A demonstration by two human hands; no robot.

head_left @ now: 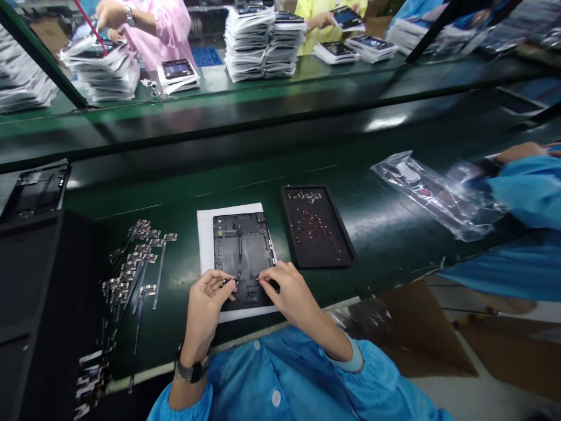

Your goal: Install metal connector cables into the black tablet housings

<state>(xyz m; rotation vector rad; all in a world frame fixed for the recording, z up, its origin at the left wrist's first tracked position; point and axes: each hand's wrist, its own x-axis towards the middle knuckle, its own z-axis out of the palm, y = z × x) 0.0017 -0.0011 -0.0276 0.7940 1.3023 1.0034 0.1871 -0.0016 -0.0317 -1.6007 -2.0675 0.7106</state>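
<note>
At lower centre, the left hand (205, 305) pinches a small part (229, 282) while the right hand (289, 292), fingertips pinched together, touches a black tablet shell (243, 245) on a white sheet (205, 234).

At bottom centre, the left hand (209, 299) and right hand (287, 290) hide the near edge of the black shell (243, 248), and the small piece (229, 281) the left one pinches is too small to identify. The top edge cuts off the pink-clad co-worker (153, 26) at upper left, while a blurred blue sleeve (530, 190) runs off the right edge beside a plastic bag (433, 193) with unreadable contents.
</note>
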